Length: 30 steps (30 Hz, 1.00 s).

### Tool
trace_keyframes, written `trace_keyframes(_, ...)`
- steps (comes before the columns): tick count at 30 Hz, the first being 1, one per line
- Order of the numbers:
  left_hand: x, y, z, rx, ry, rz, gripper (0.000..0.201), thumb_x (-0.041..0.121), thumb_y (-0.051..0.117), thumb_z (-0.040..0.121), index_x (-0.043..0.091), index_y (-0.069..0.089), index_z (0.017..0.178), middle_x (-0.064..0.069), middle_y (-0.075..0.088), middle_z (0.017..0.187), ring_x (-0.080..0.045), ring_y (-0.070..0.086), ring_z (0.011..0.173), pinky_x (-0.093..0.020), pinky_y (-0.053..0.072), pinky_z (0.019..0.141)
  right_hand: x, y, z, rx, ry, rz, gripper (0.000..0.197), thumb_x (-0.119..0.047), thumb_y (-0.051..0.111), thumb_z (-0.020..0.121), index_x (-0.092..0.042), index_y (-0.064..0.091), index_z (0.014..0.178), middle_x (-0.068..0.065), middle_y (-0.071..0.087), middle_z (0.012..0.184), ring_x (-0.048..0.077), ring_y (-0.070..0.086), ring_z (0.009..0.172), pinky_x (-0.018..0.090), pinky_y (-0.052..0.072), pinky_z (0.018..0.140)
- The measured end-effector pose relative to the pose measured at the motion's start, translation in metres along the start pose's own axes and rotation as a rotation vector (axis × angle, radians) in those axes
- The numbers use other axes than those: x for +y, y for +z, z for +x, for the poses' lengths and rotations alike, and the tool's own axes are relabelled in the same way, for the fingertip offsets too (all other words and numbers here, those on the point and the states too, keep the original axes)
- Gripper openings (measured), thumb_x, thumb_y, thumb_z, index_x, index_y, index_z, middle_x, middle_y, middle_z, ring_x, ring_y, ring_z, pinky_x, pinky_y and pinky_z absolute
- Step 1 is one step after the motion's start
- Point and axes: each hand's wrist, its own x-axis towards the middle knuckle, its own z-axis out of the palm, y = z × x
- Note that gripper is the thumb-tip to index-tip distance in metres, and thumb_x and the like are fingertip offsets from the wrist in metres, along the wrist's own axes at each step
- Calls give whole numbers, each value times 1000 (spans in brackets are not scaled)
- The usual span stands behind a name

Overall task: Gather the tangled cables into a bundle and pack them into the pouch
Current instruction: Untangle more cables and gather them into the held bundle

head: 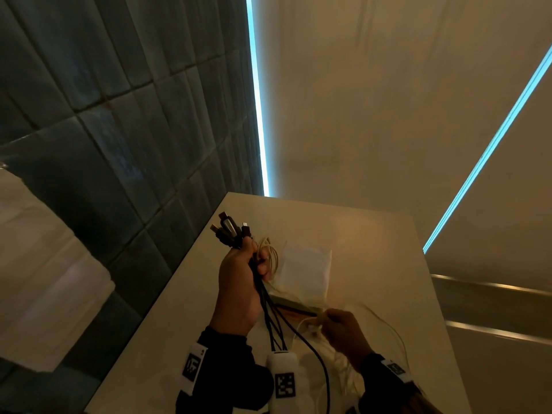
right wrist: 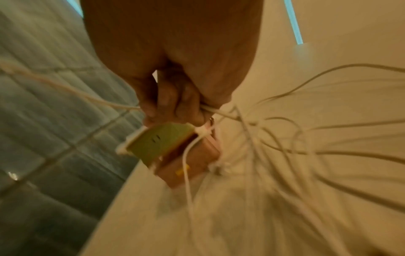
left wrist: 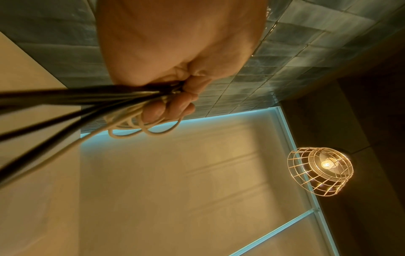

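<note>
My left hand is raised above the table and grips a bunch of black cables, their plugs sticking up past my fingers. A few loops of white cable sit in the same grip, and the left wrist view shows those white loops under my fingers. My right hand pinches a thin white cable low over the table. More white cables trail loose to the right. A white cloth pouch lies flat on the table beyond both hands.
A green and brown box lies on the pale table under my right hand, also visible near the pouch. A dark tiled wall runs along the table's left edge. A wire-cage lamp hangs overhead.
</note>
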Motion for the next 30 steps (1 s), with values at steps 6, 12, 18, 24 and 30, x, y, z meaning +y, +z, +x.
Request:
trace_keyframes(6, -4, 10, -3, 45, -70, -7, 26, 22, 38, 103, 14, 49, 81, -3, 56, 65, -13, 49, 54, -24, 38, 53, -117, -18, -13, 48, -311, 309, 17, -10, 65, 88, 6, 65, 82, 9, 53, 58, 13, 38, 46, 21, 29, 42)
trace_keyframes(12, -5, 20, -9, 6, -59, -15, 31, 20, 37, 103, 6, 56, 84, -6, 64, 62, -21, 53, 63, -34, 42, 66, -168, -12, -45, -226, -577, 202, 14, -5, 66, 87, 7, 67, 79, 10, 54, 57, 15, 44, 50, 21, 36, 49)
trace_keyframes(18, -5, 19, -11, -81, -41, -20, 26, 21, 35, 102, 15, 47, 79, 0, 51, 63, -12, 45, 53, -27, 31, 53, -131, -12, -49, -311, -392, 235, 20, -7, 59, 91, 7, 66, 79, -8, 53, 52, 6, 46, 47, 17, 40, 52)
trace_keyframes(24, -2, 10, -2, -67, -24, -40, 26, 22, 36, 102, 18, 44, 78, 3, 46, 61, -10, 38, 52, -27, 27, 54, -63, -50, -57, -126, -254, -23, 29, -21, 57, 94, -12, 68, 69, -7, 49, 50, 7, 39, 47, 21, 32, 47)
trace_keyframes(30, -4, 17, 0, -110, -9, -35, 25, 23, 36, 102, 20, 42, 78, 5, 44, 60, -9, 37, 51, -26, 26, 55, -21, -79, -69, 20, -118, 102, 34, -22, 53, 96, -3, 64, 71, -1, 32, 47, 12, 26, 41, 22, 20, 43)
